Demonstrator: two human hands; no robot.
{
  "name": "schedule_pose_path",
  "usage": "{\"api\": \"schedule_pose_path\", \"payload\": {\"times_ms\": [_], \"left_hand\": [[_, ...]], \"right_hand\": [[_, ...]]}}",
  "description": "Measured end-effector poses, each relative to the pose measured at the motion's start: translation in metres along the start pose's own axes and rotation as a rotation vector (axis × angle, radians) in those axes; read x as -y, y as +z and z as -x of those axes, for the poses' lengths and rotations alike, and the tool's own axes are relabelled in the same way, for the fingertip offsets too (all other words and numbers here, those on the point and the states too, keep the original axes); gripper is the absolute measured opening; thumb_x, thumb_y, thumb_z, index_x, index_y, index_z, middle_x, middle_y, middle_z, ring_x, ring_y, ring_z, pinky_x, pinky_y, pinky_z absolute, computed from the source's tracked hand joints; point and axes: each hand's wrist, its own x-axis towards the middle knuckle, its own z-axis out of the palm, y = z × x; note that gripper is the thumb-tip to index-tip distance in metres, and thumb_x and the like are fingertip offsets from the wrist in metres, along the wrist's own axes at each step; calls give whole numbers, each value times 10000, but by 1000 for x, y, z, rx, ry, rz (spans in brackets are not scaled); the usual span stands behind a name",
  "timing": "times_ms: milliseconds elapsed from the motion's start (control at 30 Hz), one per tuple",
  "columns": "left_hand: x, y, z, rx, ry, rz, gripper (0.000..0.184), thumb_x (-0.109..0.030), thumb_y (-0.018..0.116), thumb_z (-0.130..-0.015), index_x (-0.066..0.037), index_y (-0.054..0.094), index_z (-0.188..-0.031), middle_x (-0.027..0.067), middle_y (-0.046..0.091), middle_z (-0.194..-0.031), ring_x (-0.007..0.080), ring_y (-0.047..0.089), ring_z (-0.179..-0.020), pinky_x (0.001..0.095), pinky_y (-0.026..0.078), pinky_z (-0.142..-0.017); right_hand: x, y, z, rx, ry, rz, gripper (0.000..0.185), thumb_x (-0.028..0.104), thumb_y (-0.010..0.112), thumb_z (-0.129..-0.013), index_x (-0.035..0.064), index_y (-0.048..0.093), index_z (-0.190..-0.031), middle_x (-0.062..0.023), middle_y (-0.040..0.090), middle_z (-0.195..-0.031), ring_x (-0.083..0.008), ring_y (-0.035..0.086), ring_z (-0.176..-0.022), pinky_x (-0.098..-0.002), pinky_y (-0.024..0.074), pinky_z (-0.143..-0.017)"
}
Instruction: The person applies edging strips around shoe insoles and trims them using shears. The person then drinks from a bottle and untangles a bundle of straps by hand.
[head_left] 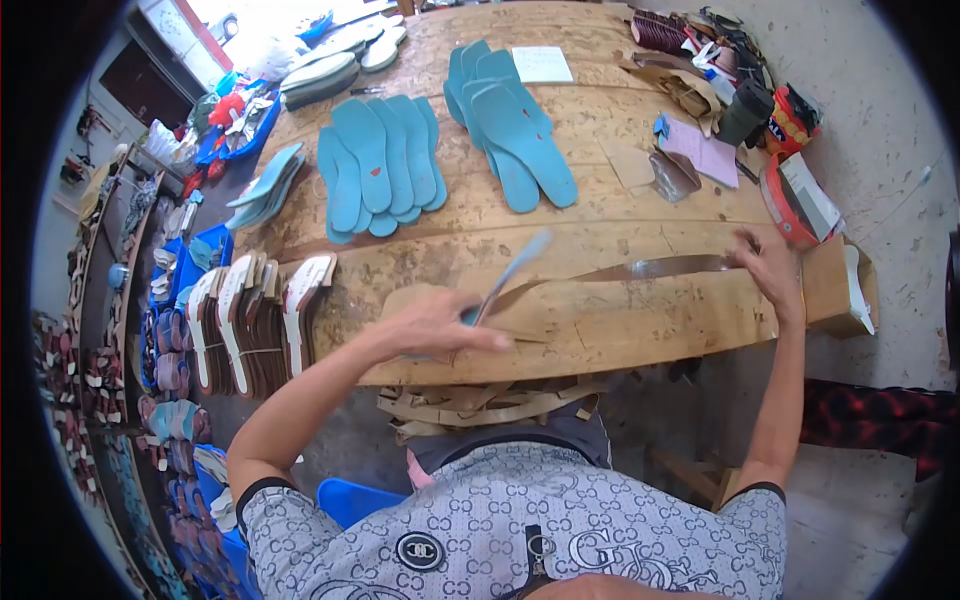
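Observation:
My left hand (pixel 440 322) is over the front of the wooden table, its fingers closed around a slim tool (pixel 515 265) with a pale bluish, motion-blurred end pointing up and right. A long, narrow brown strip (pixel 640 268) stretches across the table from near that hand to my right hand (pixel 768 262), whose fingers pinch its right end. Beneath and beside my left hand lies a tan flat piece (pixel 405 300), partly covered by the hand. More tan strips (pixel 480 405) hang in a bundle below the table's front edge, at my waist.
Blue insoles (pixel 385 165) lie in fanned groups on the table (pixel 600 225). Bundled white-and-brown pieces (pixel 240 320) stand at the left edge. Pink paper (pixel 700 150), a dark cup (pixel 745 112), a red tape roll (pixel 780 200) and a cardboard box (pixel 835 285) are at the right.

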Motion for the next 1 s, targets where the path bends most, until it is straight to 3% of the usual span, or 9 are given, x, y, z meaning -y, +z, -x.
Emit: {"api": "schedule_pose_path", "payload": {"times_ms": [67,167,233,367,533,600,700,867,1000], "left_hand": [[-6,26,-7,191,-147,556,658,-637,619,-782,-40,564,-1053,81,598,-941,193,593,-827,324,492,-751],[-4,59,-24,315,-196,1205,603,-595,515,-890,-25,545,-1085,80,612,-939,162,592,-822,300,494,-763],[-23,59,-12,295,-191,1087,654,-603,614,-808,-1,573,-1061,84,620,-944,147,590,-813,279,492,-746],[-36,40,8,348,-12,625,681,-491,769,-684,20,564,-1084,114,625,-1015,175,598,-856,298,492,-782],[-44,31,24,330,146,59,750,-441,841,-559,34,620,-1094,123,660,-846,181,611,-775,317,455,-683],[-36,35,22,301,171,3,773,-439,844,-560,30,614,-1129,135,663,-863,193,616,-784,323,457,-688],[-33,34,18,322,143,22,808,-447,843,-562,29,599,-1168,144,664,-903,202,616,-806,320,460,-714],[-15,51,10,260,228,211,831,-472,836,-569,23,591,-1190,161,655,-973,222,610,-874,320,461,-767],[-18,64,6,265,103,271,845,-484,837,-565,35,591,-1184,166,646,-1012,241,604,-922,323,458,-807]], "right_hand": [[56,20,9,-487,-414,404,157,152,610,-879,14,645,-943,-23,622,-753,-112,584,-679,-256,460,-610],[118,80,75,-68,8,-620,202,137,483,-956,9,617,-1038,-77,656,-805,-146,634,-757,-287,499,-656],[146,125,115,564,353,-1007,311,250,464,-993,-15,589,-1097,-93,650,-819,-136,622,-688,-278,519,-659],[177,168,132,71,562,-1371,264,215,553,-954,-25,593,-1056,-82,663,-852,-69,578,-581,-182,389,-385],[175,157,131,93,676,-1672,254,155,614,-889,-38,599,-1054,-183,676,-925,-138,578,-585,-232,443,-461],[172,165,137,71,851,-1660,278,190,578,-911,-48,594,-1054,-192,673,-929,-197,661,-750,-211,469,-526],[148,162,153,243,604,-1694,326,248,509,-952,-51,593,-1051,-199,668,-947,-199,671,-784,-217,476,-530],[198,119,141,4,581,-1587,498,368,356,-998,-58,613,-1029,-199,672,-967,-113,623,-632,-193,381,-375],[177,139,133,74,536,-1366,186,155,576,-916,-25,612,-949,-107,662,-811,-84,521,-492,-207,350,-362]]}}
